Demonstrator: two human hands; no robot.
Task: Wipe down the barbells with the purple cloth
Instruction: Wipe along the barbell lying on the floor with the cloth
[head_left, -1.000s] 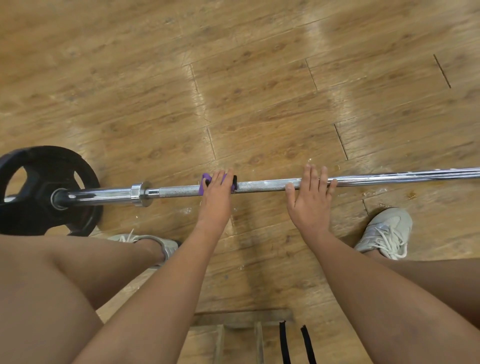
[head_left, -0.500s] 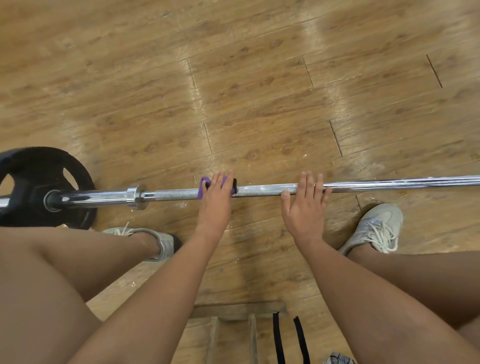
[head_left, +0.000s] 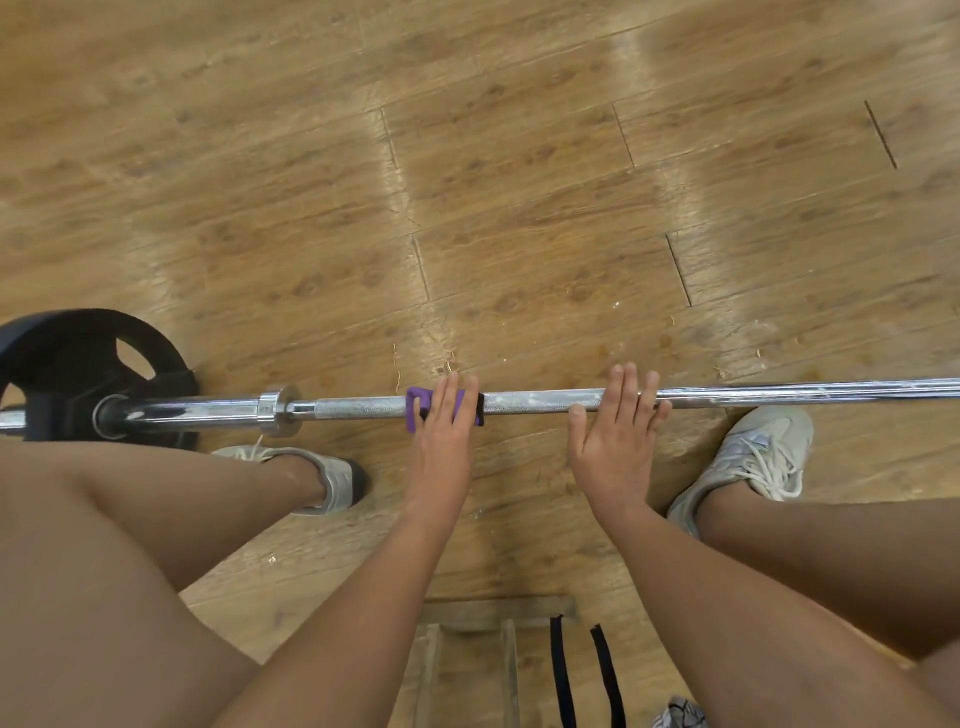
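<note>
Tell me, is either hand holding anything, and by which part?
Nothing is gripped. The left hand presses the purple cloth onto the barbell shaft with straight fingers; the right hand rests flat on the bare shaft.

Left hand (head_left: 441, 434) and right hand (head_left: 613, 441) lie flat, palm-down, side by side, extended forward.

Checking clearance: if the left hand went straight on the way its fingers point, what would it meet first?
The left hand presses the cloth on the bar; past them, only bare floor, it seems.
</note>
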